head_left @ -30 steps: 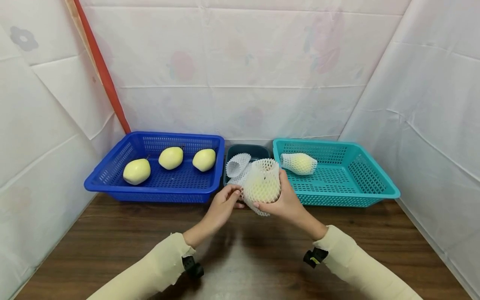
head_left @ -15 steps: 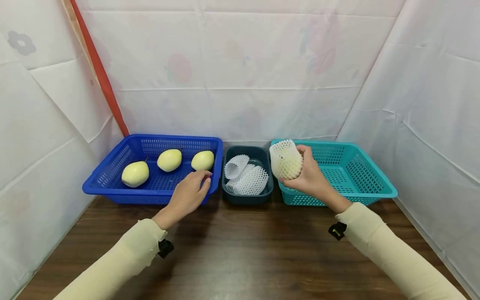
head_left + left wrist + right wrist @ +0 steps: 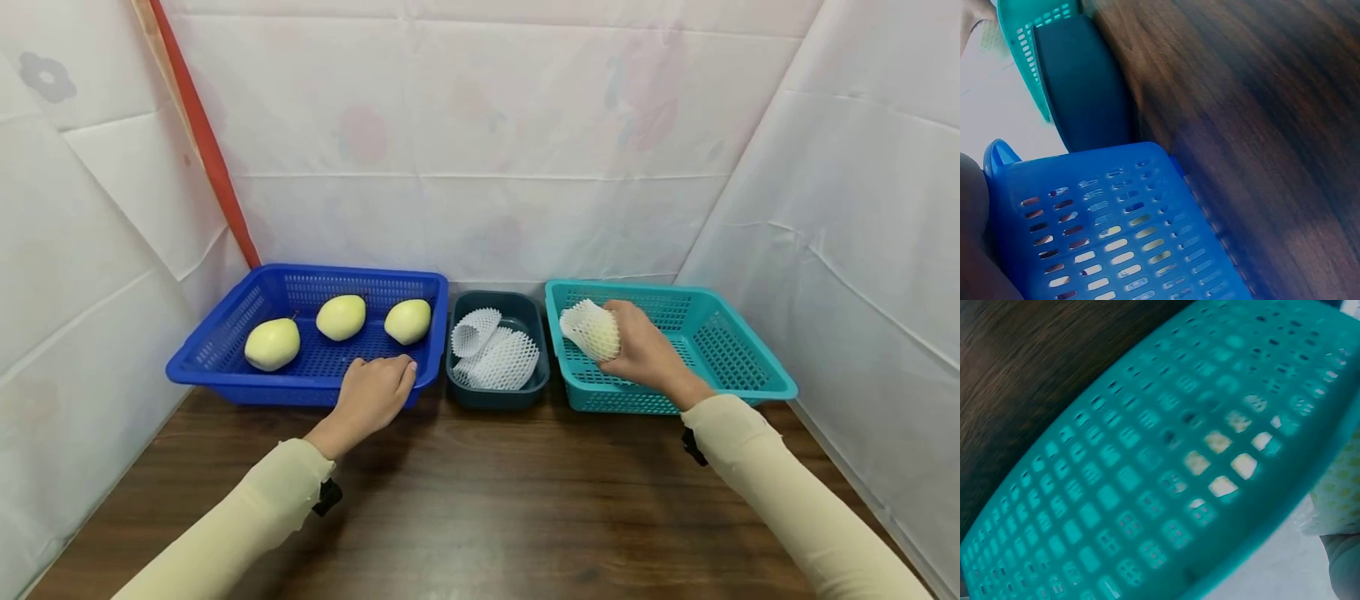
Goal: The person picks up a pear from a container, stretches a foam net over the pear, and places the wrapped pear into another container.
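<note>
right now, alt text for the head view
A person's right hand grips a pale yellow pear in white foam netting at a turquoise plastic basket, left hand at a blue plastic basket of three bare yellow pears. Between them, a dark rectangular tub holds white foam nets.

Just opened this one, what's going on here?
A person's right hand holds a pear in a white foam net at the left end of the teal basket; I can't tell whether it touches the bottom. The left hand is at the near rim of the blue basket, where three bare pears lie. Loose foam nets sit in the dark bin between.
</note>
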The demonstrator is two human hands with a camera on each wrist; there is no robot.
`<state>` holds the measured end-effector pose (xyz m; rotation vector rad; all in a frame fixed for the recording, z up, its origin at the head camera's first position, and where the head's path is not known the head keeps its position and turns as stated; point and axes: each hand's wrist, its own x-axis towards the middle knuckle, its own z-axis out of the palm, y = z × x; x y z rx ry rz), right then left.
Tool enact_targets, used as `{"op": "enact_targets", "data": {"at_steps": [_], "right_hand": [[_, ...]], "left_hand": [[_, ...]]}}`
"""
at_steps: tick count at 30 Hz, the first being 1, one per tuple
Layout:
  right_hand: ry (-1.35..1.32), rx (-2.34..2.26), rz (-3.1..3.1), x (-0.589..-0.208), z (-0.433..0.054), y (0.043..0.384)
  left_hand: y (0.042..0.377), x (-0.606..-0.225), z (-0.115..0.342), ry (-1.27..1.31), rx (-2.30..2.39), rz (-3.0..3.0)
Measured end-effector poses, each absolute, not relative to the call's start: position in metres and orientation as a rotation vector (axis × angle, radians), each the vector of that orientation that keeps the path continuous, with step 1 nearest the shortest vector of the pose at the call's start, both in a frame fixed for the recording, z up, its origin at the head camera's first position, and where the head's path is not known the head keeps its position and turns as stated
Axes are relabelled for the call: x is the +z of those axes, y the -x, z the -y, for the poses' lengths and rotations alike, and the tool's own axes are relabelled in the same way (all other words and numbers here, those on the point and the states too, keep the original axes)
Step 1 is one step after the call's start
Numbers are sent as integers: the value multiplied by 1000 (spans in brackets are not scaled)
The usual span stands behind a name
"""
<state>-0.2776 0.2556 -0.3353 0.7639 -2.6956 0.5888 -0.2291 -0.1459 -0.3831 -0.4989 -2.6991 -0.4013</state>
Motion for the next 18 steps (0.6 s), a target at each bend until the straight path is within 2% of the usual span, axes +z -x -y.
{"op": "enact_targets", "data": {"at_steps": [18], "right_hand": [[-806,406,3024,-352,-270,301]], "left_hand": [[230,-390,147,529,-351,2602]]}}
